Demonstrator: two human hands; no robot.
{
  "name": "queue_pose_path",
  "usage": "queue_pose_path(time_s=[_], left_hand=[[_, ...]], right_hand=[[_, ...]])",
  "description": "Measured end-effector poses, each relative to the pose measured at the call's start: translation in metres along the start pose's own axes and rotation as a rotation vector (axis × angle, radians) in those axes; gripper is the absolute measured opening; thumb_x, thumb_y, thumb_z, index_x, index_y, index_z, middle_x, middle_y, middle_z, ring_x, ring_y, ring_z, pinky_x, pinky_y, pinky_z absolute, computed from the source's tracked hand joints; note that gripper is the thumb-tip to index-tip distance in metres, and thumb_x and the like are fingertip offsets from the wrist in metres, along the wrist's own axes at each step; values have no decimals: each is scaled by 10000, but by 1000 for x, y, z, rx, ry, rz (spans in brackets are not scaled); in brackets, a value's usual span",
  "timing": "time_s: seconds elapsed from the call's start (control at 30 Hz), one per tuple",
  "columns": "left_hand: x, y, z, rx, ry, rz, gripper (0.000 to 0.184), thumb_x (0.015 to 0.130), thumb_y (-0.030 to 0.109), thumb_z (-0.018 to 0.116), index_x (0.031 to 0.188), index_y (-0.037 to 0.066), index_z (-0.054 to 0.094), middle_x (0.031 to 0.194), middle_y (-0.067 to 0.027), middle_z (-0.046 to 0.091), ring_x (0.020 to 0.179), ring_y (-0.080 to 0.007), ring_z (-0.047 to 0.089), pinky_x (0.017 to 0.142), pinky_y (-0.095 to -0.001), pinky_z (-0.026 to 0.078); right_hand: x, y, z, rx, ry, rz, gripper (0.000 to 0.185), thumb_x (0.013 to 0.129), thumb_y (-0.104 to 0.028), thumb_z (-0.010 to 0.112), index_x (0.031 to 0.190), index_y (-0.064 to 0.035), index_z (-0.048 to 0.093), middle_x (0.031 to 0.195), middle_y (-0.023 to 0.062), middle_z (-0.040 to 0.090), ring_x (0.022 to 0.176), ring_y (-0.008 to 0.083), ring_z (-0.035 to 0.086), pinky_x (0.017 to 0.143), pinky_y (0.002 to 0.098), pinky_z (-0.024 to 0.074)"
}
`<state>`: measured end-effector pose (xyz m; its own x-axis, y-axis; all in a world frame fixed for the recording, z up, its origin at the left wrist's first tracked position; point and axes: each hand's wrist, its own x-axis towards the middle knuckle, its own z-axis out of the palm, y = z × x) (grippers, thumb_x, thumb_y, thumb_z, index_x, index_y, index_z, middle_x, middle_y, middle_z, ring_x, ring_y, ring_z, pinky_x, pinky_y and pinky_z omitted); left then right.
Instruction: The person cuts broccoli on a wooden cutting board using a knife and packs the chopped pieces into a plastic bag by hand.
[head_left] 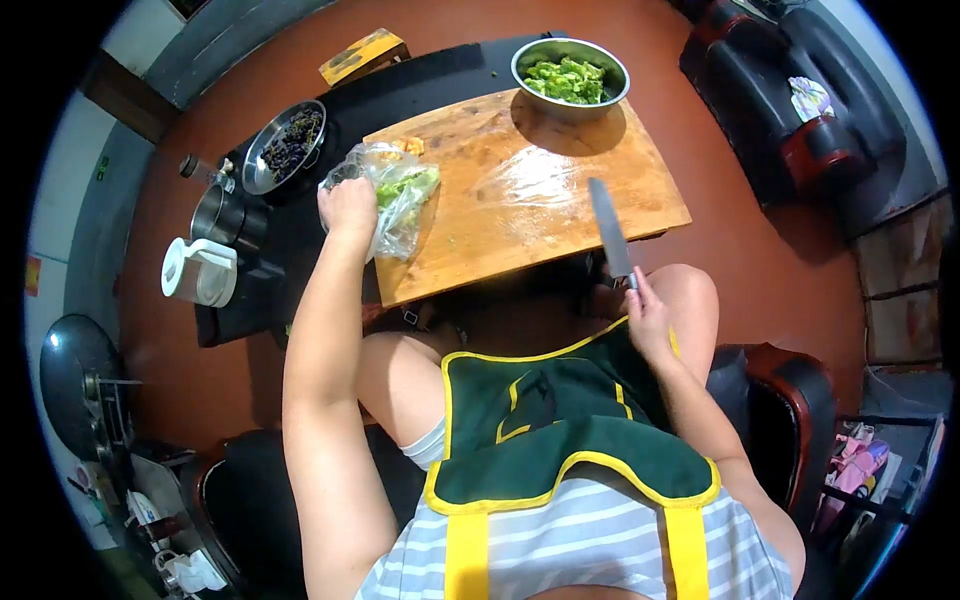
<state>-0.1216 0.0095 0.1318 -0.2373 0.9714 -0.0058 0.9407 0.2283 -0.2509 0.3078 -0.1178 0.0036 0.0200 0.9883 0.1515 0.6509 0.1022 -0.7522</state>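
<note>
My left hand [350,210] is closed on the top of a clear plastic bag [402,222] at the left end of the wooden board [460,250]. Green leafy vegetable [405,187] shows through the bag. Some small orange pieces [408,146] lie just behind it. My right hand [648,318] grips the handle of a large knife [610,228], whose blade points away over the board's front edge. A steel bowl [572,106] of chopped greens [566,80] stands at the board's back right. Wet, shiny patches cover the middle of the board.
Left of the board, the black table [290,225] bears a steel pan [262,178] of dark grapes [292,142], a metal pot [217,216] and a white-lidded pitcher [200,272]. A wooden stool [364,57] stands behind the table, and a black sofa [745,110] is at the right.
</note>
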Motion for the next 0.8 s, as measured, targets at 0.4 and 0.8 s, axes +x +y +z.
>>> queue_pose_path(time_s=[0.4, 0.8], left_hand=[[-46, 60, 4, -508, 476, 327, 210, 799, 58, 501, 969, 28, 622, 960, -169, 582, 856, -324, 596, 743, -407, 497], [-105, 114, 115, -601, -7, -18, 947, 875, 625, 356, 1412, -87, 38, 1488, -246, 120, 1398, -337, 90, 1132, -433, 51]], right_hand=[[-20, -76, 52, 106, -227, -44, 404, 890, -97, 529, 1291, -69, 482, 918, 255, 608, 780, 357, 619, 705, 362, 488], [-19, -99, 85, 151, -349, -93, 418, 870, -122, 536, 1279, -59, 483, 942, 251, 608, 868, 404, 593, 761, 432, 482]])
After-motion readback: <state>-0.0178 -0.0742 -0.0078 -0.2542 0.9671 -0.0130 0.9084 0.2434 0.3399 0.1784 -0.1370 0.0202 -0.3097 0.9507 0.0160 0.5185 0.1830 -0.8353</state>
